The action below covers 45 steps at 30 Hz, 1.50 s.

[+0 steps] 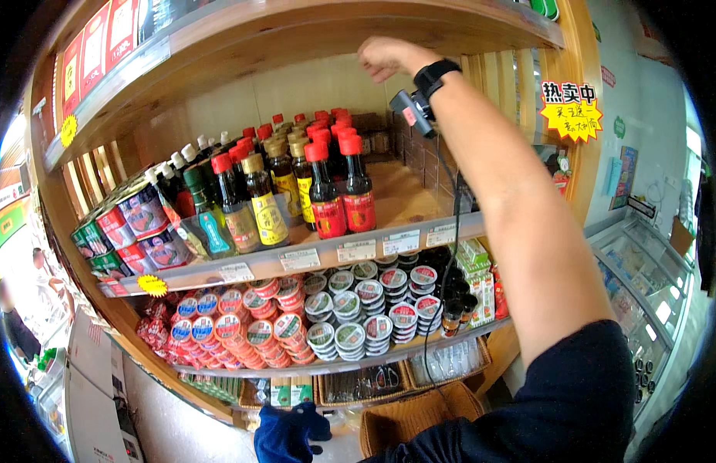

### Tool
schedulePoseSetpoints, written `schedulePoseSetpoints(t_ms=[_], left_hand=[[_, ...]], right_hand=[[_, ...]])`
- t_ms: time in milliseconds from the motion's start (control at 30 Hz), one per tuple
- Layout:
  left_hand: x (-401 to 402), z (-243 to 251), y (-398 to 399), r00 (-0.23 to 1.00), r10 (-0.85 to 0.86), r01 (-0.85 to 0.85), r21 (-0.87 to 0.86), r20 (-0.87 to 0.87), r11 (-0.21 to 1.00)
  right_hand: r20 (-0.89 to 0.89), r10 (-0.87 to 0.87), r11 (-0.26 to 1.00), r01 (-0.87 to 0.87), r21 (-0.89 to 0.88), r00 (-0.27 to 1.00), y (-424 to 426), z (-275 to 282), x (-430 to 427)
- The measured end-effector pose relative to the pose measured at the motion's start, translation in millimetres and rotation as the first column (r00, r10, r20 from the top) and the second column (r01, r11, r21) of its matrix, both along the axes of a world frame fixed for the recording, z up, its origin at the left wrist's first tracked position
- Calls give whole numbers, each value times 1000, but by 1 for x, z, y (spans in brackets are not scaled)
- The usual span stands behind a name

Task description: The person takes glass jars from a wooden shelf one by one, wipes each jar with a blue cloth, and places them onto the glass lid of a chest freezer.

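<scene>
My right hand [387, 61] reaches in front of the upper part of a wooden shelf bay, just under the board above. Its fingers are curled, and whether anything is inside them cannot be seen. On that wrist are a black strap [436, 76] and a small grey device [413, 113] with a dark cable [450, 249] hanging down. Below and left of the hand stand several sauce bottles with red caps [341, 199] and yellow-labelled bottles [269, 214]. Brown boxes [418, 153] are stacked against the bay's right side. My left hand is out of view.
Cans [140, 211] stack at the shelf's left end. Lidded tubs [349, 335] fill the lower shelf beside green-and-white boxes [479, 289]. A wicker basket [415, 405] and a dark blue cloth-like item [291, 431] are low down. A glass-topped freezer [638, 289] stands right; a person [16, 324] is far left.
</scene>
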<state>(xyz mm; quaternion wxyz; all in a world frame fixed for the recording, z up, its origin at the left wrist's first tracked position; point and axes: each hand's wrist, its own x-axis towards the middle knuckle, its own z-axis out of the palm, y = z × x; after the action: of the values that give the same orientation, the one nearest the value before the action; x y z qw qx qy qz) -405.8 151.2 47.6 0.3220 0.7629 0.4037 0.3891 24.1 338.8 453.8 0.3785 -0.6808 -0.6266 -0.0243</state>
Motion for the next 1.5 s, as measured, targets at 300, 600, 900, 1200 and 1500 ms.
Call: schedulePoseSetpoints(t_ms=[300, 600, 900, 1200, 1500], left_hand=[[-14, 2, -11, 987, 145, -154, 129, 72, 980], [-3, 5, 9, 984, 150, -159, 92, 93, 983], [-19, -16, 27, 986, 146, -160, 195, 86, 968], [-33, -32, 53, 930, 350, -199, -649, 110, 734], [-40, -48, 66, 930, 225, -41, -526, 291, 850]], right_hand=[[401, -225, 959, 274, -69, 888, 53, -7, -26], [637, -304, 858, 494, -141, 709, 97, -14, 30], [590, -26, 820, 355, -449, 807, 131, -68, 40], [616, 86, 804, 310, -508, 783, 129, -96, 68], [610, 88, 785, 322, -529, 788, 130, -95, 74]])
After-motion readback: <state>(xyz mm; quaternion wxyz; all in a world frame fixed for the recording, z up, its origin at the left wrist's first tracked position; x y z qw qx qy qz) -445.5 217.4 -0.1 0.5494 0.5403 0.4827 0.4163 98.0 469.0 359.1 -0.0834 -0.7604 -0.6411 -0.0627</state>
